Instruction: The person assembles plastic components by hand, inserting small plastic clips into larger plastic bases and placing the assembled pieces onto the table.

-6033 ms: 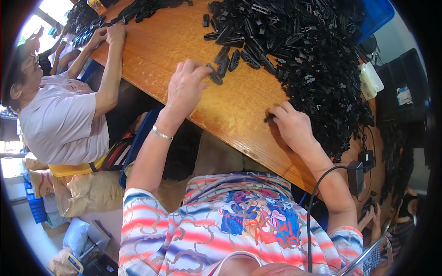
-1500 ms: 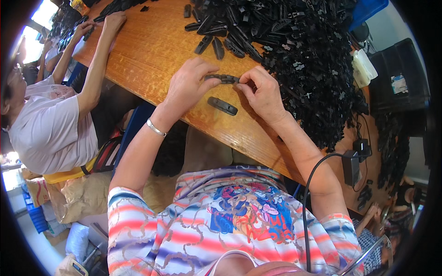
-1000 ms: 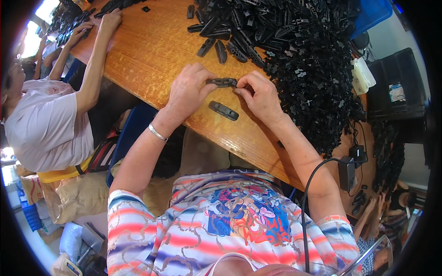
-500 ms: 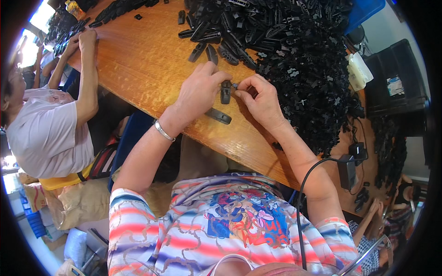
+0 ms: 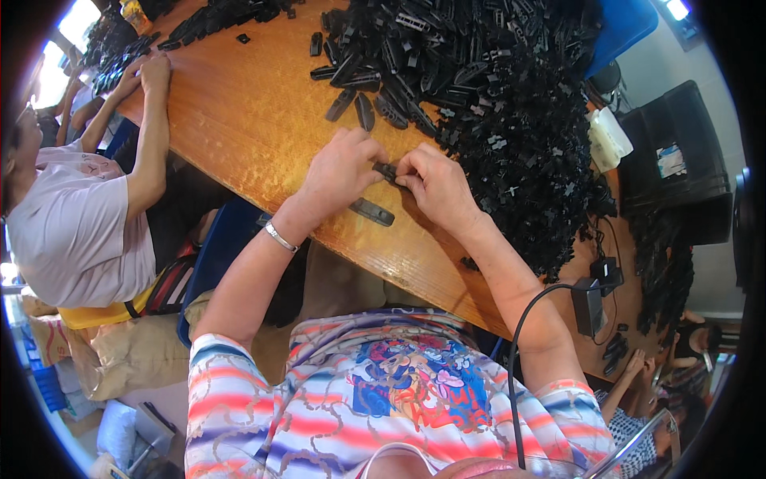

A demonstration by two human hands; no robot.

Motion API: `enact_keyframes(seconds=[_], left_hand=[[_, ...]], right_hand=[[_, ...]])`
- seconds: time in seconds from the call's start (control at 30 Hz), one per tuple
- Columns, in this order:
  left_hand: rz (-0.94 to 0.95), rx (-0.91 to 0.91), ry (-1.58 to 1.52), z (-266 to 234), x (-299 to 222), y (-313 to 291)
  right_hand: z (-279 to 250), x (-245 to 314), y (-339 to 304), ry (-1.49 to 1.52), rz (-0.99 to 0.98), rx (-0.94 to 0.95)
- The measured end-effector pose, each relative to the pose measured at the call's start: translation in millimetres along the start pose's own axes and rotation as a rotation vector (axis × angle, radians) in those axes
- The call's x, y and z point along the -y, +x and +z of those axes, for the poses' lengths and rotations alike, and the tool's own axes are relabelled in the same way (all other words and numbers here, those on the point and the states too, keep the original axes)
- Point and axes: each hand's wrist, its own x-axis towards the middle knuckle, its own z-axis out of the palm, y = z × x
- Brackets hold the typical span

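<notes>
Over the near part of the table, my left hand (image 5: 341,166) is closed, its thumb and fingers gripping a short black plastic housing (image 5: 386,171). The housing now lies slantwise between my two hands. My right hand (image 5: 437,185) pinches at the housing's right end. Its fingertips cover the small dark piece that showed in them earlier. A longer black plastic shell (image 5: 372,212) lies on the table just below my left hand, close to the near edge. Several similar black shells (image 5: 365,112) lie beyond my hands.
A large heap of small black clips (image 5: 511,160) spreads to my right, with long black shells (image 5: 399,48) heaped behind it. The wooden table (image 5: 239,96) has its edge in front of me. A black power adapter (image 5: 589,305) with cable stands at right. A co-worker (image 5: 88,215) sits at left.
The housing has turned from upright to slanting, and my right fingertips have closed in on its end. My right hand has moved slightly left and nearer to me.
</notes>
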Motion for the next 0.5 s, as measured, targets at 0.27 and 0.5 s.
enact_keyframes(seconds=[0.27,0.5], left_hand=[[0.028,0.006,-0.087,6,-1,8],[-0.211,0.107,-0.078,3,-17,13]], right_hand=[[-9,-13,7,0.145,0.268,0.120],[-18,-10,27,-0.087,0.360,0.326]])
